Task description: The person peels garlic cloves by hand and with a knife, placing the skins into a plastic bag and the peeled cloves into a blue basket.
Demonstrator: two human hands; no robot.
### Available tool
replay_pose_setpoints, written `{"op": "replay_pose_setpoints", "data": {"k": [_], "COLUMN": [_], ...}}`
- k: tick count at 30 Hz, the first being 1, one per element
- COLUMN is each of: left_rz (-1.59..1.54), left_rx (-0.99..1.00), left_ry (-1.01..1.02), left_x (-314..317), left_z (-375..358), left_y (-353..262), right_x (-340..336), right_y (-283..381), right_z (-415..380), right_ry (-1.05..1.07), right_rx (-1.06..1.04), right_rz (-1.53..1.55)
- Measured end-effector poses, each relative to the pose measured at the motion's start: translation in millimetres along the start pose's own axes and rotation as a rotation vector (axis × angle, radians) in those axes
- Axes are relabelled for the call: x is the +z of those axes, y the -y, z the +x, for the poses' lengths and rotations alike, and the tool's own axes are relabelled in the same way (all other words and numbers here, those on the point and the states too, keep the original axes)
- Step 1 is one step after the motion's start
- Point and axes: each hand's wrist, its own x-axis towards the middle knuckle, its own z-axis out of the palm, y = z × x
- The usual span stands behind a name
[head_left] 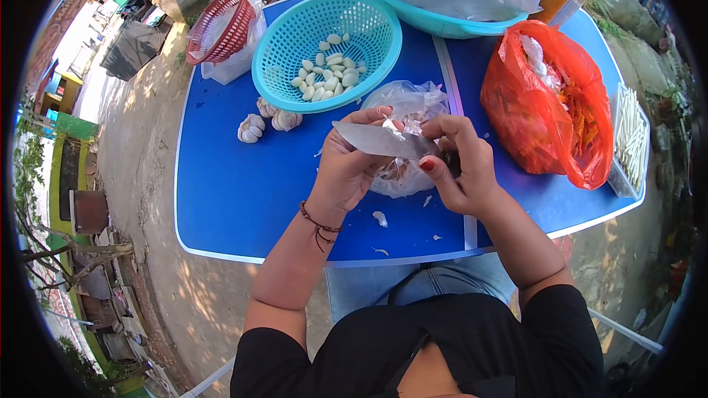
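My right hand (470, 166) grips a knife by its dark handle, and the broad grey blade (383, 141) points left across my left hand (345, 166). The fingers of my left hand are closed behind the blade. A white garlic clove (393, 129) with loose skin shows at their tips, mostly hidden. Under both hands lies a clear plastic bag (402, 186) with garlic peelings in it. Whole garlic bulbs (251, 129) sit to the left, below a turquoise basket (269, 59) that holds several peeled garlic cloves (328, 77).
A red plastic bag (509, 125) with orange-red contents stands at the right, beside a box of white sticks (629, 136). At the back are a second turquoise basin (442, 26) with plastic containers and a red basket (240, 29). Peel scraps (380, 218) dot the blue table (221, 206).
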Motion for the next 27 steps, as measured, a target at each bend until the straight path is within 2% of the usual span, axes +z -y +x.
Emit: {"op": "replay_pose_setpoints", "data": {"k": [2,5,9,12,15,20,27], "left_rz": [-0.018,-0.026,0.017,-0.085,0.003,0.190,0.202], "left_rx": [-0.024,0.006,0.022,0.010,0.022,0.114,0.101], "left_ry": [0.014,0.025,0.015,0.028,-0.059,-0.060,-0.009], "left_x": [2,2,0,6,4,-1,0], "left_z": [0,0,-1,-2,-1,-2,-2], "left_y": [-2,-1,0,-4,-3,1,-5], "right_x": [2,0,-2,-2,1,3,-3], "right_y": [-3,-2,1,2,0,3,5], "right_z": [2,5,4,4,4,3,7], "right_ry": [0.016,0.066,0.110,0.116,0.078,0.059,0.120], "right_rx": [-0.130,-0.179,-0.118,-0.120,-0.124,-0.070,0.067], "right_rz": [-0.031,-0.068,-0.109,-0.112,-0.077,-0.063,0.131]}}
